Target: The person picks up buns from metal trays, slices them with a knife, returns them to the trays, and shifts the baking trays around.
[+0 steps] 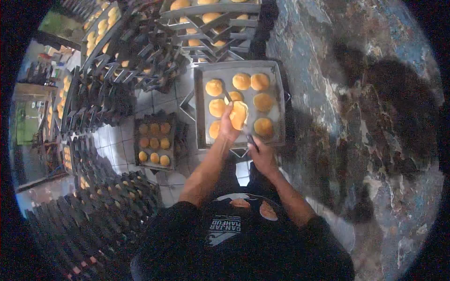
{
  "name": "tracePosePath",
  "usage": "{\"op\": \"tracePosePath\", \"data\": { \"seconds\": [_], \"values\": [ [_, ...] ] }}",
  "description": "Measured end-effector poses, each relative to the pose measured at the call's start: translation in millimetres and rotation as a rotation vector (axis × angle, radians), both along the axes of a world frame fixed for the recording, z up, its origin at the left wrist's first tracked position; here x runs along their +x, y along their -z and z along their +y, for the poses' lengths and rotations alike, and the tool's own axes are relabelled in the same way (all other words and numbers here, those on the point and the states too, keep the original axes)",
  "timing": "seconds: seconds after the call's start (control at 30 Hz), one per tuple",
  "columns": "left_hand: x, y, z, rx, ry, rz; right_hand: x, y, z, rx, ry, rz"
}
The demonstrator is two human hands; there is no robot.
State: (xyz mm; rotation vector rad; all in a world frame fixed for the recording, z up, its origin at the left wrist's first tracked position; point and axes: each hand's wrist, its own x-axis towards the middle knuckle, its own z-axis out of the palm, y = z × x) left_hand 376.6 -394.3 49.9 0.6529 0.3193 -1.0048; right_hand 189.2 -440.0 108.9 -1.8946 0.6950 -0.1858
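Note:
My left hand (228, 127) is closed around a golden round bun (239, 115), held above the metal baking tray (281, 100). In my right hand (264, 158), a knife (254, 143) is gripped by its dark handle. Its blade reaches the near side of the bun, and a thin grey strip like the blade's tip shows past the far side; whether it runs through or behind the bun I cannot tell. Several more buns (263, 102) lie in rows on the pale lining of the tray, some partly hidden by my left hand.
Below left, a smaller-looking tray of buns (154, 143) sits lower down. Stacked trays with buns (211, 18) stand beyond my tray, and more tall stacks (103, 70) rise at the left over a tiled floor (164, 98). A stained, peeling wall-like surface (323, 136) runs along the right.

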Motion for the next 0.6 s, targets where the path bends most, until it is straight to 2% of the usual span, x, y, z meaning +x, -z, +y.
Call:
{"op": "tracePosePath", "data": {
  "seconds": [0.03,0.1,0.17,0.2,0.23,0.33,0.4,0.43,0.5,0.53,0.57,0.6],
  "values": [
    [-7,13,0,0.004,-0.018,0.070,9,10,-3,0.010,0.005,0.014],
    [-10,26,0,0.081,0.000,0.018,18,26,-6,0.027,0.031,-0.015],
    [-6,32,-1,0.031,-0.017,-0.012,3,16,-3,-0.009,0.048,-0.010],
    [-2,32,1,0.139,0.009,-0.067,-13,2,-2,0.110,0.063,0.146],
    [2,36,1,0.138,0.016,-0.055,-30,-7,0,0.228,0.077,0.301],
    [9,66,3,0.204,0.009,-0.107,-104,8,7,0.170,0.090,0.359],
    [9,108,6,0.572,0.169,-0.352,-133,-1,5,0.246,0.216,0.386],
    [7,112,9,0.574,0.177,-0.343,-144,3,5,0.250,0.221,0.397],
    [2,121,8,0.933,0.403,-1.146,-166,22,4,0.279,0.400,0.367],
    [-7,125,-3,1.126,0.483,-1.355,-171,22,0,0.223,0.380,0.418],
    [-18,132,-14,1.123,0.486,-1.354,-177,31,-2,0.223,0.384,0.420],
    [-30,138,-24,1.081,0.572,-1.544,-182,42,-2,0.174,0.376,0.364]
  ]
}}
